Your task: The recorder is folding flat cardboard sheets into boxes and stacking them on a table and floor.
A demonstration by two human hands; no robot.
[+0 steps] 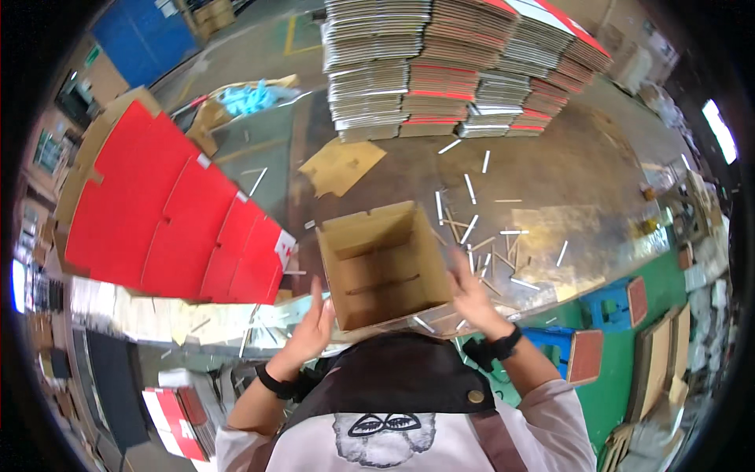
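Note:
An open cardboard box [376, 271], plain brown inside, is in front of me at the near edge of the table, its opening facing up toward me. My left hand [313, 324] is against the box's left side, fingers stretched along it. On the opposite side my right hand [472, 297], somewhat blurred, presses near the right wall. The box sits between my two hands. Inside it a dark slot line crosses the lower part. Left of the box stands a row of red cardboard boxes [185, 212], set against one another.
Tall stacks of flattened cardboard [448, 75] stand at the table's far side. Many thin white and brown strips [495, 252] litter the brown tabletop [582, 181]. A torn cardboard piece [342, 167] lies beyond the box. Blue stools [562, 346] stand on the green floor at right.

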